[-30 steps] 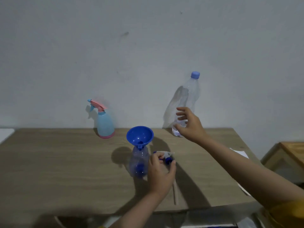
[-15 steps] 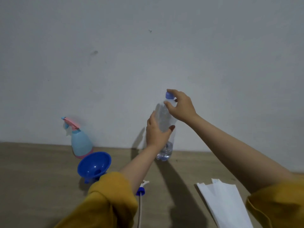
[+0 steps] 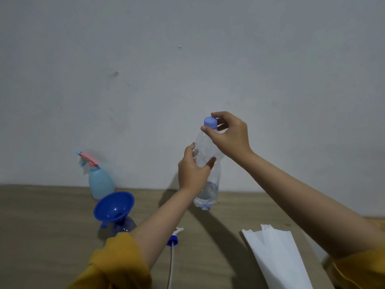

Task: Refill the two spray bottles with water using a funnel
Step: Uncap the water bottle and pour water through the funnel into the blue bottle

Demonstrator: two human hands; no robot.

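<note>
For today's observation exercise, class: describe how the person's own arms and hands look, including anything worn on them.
Two bare hands, the left hand and the right hand, with no gloves, rings or watch visible. Both forearms are bare. Mustard-yellow sleeves are pushed up: the left sleeve bunches in soft folds near the elbow, the right sleeve shows at the picture's edge.

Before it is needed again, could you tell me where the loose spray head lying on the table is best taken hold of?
I would pinch the spray head at its blue collar, coming straight down from above. It lies flat on the table with its thin white tube trailing toward the near edge, and the collar looks like the widest, firmest part. The left hand and right hand are busy on the water bottle.
</note>
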